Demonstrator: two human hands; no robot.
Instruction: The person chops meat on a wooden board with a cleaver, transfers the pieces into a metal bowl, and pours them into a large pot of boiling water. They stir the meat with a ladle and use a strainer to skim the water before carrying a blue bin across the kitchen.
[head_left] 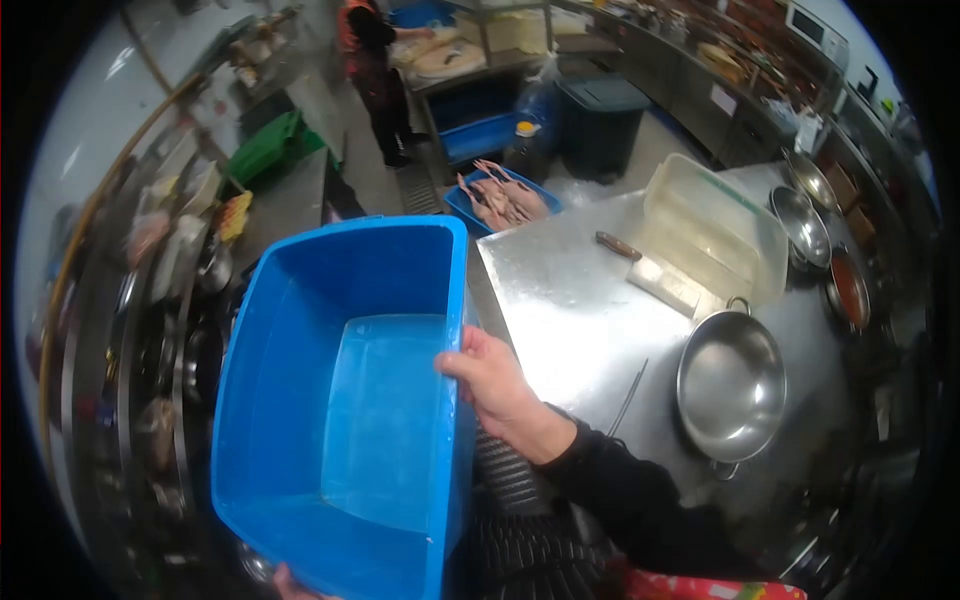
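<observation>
A large blue plastic tub (385, 420) is tilted so that its inside faces me, and nothing lies in it. My right hand (495, 390) grips the tub's right rim, thumb over the edge and fingers behind the wall. At the bottom of the view, part of my left hand (290, 585) shows at the tub's lower edge, holding it; most of that hand is out of sight. To the right of the tub stands a steel table (560, 310), with a cleaver (665, 285) lying on it.
On the table are a two-handled steel pan (730, 390), a translucent plastic bin (715, 230), chopsticks (630, 395) and several bowls (800, 225). Plucked poultry fills a blue crate (463, 205) beyond. A person (375, 80) stands at the back, near a lidded dark bin (600, 120). Shelves (125, 390) line the left.
</observation>
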